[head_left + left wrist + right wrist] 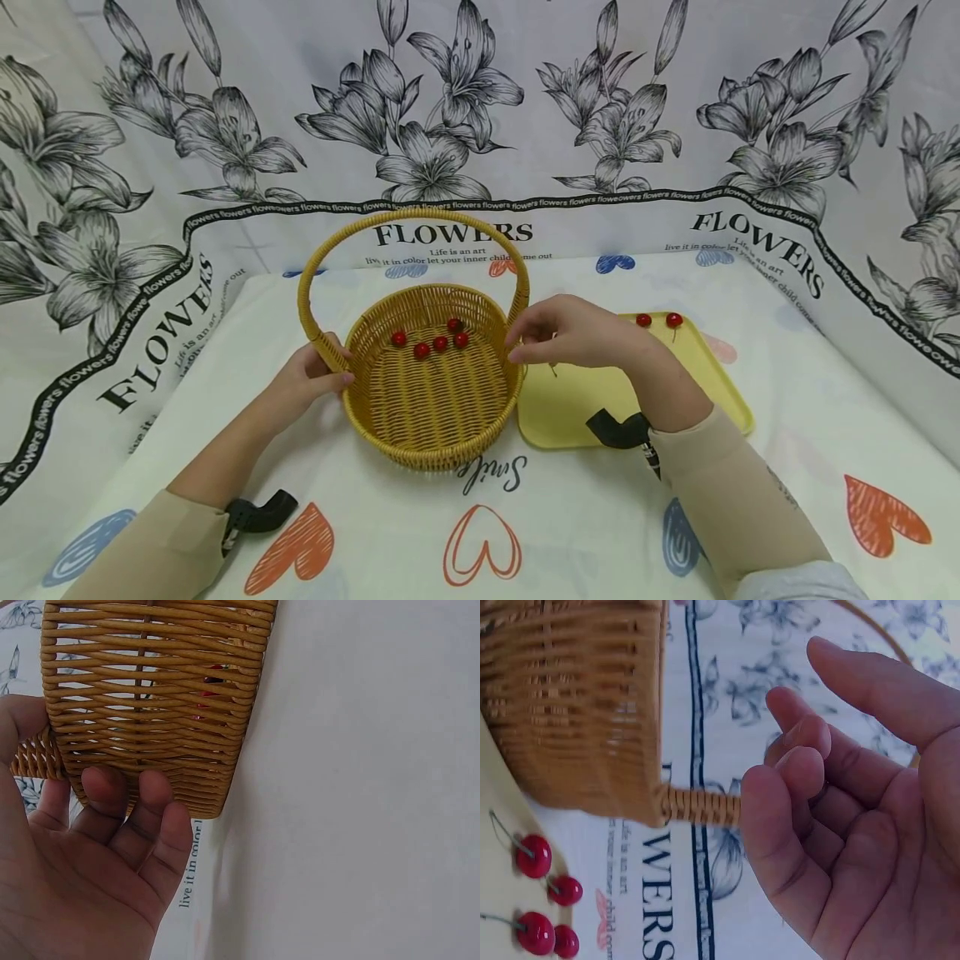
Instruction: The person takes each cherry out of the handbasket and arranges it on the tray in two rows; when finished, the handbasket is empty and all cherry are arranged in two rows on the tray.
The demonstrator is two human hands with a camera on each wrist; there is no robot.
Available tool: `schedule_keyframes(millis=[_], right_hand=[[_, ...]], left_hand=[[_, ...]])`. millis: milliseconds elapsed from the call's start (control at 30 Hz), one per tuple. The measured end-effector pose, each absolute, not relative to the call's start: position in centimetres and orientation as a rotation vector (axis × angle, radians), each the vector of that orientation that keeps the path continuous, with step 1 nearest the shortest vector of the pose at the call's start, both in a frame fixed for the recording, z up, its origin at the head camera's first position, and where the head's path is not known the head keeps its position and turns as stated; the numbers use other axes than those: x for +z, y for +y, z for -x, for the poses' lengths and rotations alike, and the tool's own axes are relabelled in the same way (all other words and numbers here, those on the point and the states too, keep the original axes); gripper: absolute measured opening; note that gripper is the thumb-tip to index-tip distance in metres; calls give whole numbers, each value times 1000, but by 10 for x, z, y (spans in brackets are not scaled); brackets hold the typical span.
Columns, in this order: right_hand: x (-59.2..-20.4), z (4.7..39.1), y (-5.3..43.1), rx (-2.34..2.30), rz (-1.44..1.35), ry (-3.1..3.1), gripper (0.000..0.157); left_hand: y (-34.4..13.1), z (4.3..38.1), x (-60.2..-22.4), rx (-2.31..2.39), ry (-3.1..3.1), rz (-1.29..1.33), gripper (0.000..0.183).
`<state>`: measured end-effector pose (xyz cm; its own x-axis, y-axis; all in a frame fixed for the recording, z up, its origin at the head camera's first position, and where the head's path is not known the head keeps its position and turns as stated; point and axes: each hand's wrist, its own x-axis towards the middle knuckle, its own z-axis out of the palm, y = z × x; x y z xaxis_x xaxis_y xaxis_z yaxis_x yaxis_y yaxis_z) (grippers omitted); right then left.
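A round woven basket (438, 404) with a tall arched handle stands in the middle of the table. Several red cherries (422, 351) lie inside it, toward its far side. My left hand (307, 379) grips the basket's left rim where the handle joins; in the left wrist view its fingertips (156, 787) press the outer weave. By the right rim and handle base hovers my right hand (573, 333), fingers loosely curled with nothing between them. The yellow tray (570, 417) lies to the right, partly covered by the right forearm, with red cherries (674, 320) on it.
The right wrist view shows several stemmed cherries (534, 856) along the tray's edge. A white tablecloth (390, 525) with printed hearts covers the table. Flower-printed cloth (480, 108) hangs behind and at the sides. A black wrist mount (618, 429) sits over the tray's near edge.
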<state>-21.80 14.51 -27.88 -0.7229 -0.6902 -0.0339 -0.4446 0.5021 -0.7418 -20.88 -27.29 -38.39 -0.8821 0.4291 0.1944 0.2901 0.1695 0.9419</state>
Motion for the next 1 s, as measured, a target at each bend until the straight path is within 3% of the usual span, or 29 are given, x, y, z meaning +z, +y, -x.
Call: schedule_keyframes(millis=[267, 467, 733, 1000], right_hand=[[-293, 209, 107, -923, 1058, 2527, 20], [-312, 217, 67, -444, 1200, 2778, 28], [-326, 245, 28, 127, 1055, 2831, 37], [-341, 258, 19, 385, 1097, 2861, 24]], left_hand=[[-280, 206, -384, 1779, 2359, -691, 20], [-282, 205, -386, 1777, 2365, -672, 19], [-281, 206, -387, 1790, 2360, -693, 18], [-276, 208, -385, 1780, 2354, -715, 19]])
